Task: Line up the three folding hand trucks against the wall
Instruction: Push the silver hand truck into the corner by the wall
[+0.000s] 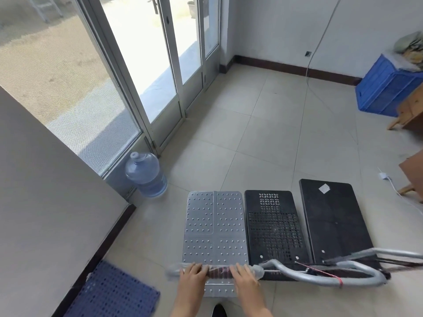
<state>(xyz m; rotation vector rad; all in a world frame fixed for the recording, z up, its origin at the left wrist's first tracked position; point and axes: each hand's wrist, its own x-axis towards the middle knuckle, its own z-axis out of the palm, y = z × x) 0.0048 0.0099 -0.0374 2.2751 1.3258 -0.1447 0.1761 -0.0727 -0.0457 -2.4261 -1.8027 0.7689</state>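
Three hand trucks stand side by side on the tiled floor below me. The left one has a silver studded platform (215,227). My left hand (193,274) and my right hand (243,275) both grip its plastic-wrapped handle bar (217,272). The middle truck has a black perforated platform (273,227) with a grey handle (320,274). Furthest right lies a plain black platform (332,223) with a white sticker; its handle (389,253) runs off the right edge.
A large water bottle (146,175) stands by the glass doors (160,88) on the left. A grey wall (45,202) with a dark baseboard runs along the left, a blue plastic mat (109,294) at its foot. A blue crate (386,88), wooden furniture (409,110) and a white cable (398,193) are on the right.
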